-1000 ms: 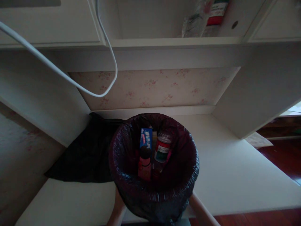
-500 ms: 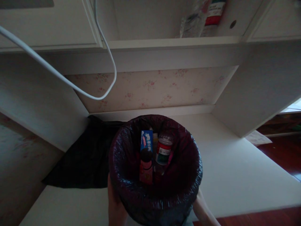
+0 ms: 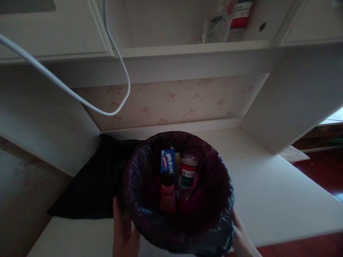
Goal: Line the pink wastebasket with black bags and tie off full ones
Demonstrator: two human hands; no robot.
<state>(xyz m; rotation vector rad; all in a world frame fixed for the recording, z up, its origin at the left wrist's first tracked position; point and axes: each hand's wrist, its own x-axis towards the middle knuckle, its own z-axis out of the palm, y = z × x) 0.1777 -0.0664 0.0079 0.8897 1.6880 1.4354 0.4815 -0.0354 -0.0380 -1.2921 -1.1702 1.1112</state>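
A round trash bin (image 3: 184, 241) lined with a dark purplish plastic bag stands in the middle of the head view, over the white tabletop. Inside it lie a blue Oreo box (image 3: 168, 160) and a jar (image 3: 188, 173) with a red and green label. A dark-capped item with a pink body (image 3: 168, 196) leans over the box. At the bin's left side is my left hand (image 3: 124, 230), fingers and thumb apart, with a small gap seeming to show between it and the bin. My right hand (image 3: 239, 230) is against the right side, its fingers hidden by the bin.
Black cloth or plastic (image 3: 88, 192) lies left of the bin on the white tabletop (image 3: 268, 185). A white cable (image 3: 107, 113) hangs in front at upper left. Clear packaging (image 3: 215, 26) and a red-labelled container (image 3: 239, 19) stand on the shelf above. Side panels flank the space.
My left hand has shifted left, away from the bin's wall, and its fingers have spread. My right hand has moved slightly right and up. The bin's contents look the same.
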